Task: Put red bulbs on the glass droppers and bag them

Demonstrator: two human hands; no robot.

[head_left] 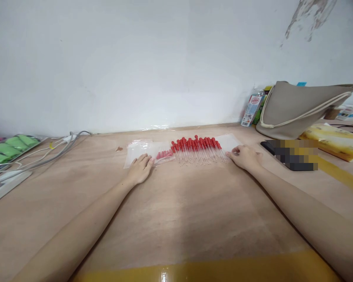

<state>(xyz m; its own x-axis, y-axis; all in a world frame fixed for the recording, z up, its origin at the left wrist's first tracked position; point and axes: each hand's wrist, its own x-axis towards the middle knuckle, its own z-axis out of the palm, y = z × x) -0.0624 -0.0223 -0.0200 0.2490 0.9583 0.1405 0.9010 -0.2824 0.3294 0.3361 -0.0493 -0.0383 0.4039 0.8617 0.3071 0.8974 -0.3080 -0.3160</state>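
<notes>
A row of thin clear tubes with red bulb-like tops (197,145), looking like droppers, lies side by side on the table, tops toward the wall. My left hand (140,168) rests palm down with fingers extended on the near edge of some clear plastic bags (133,150). Beside its fingertips, several loose red caps (164,154) show in or under clear plastic. At the row's right end is my right hand (245,156), its fingers loosely bent and thumb reaching toward the last tubes. A whitish plastic bag (230,141) lies just behind it.
A dark, partly pixelated flat object (288,154) lies right of my right hand. Behind it stand a grey bag (294,107) with a cord and a bottle (253,105). A yellow packet (333,141) is far right. Cables (66,147) and a green-filled pack (16,148) occupy the left.
</notes>
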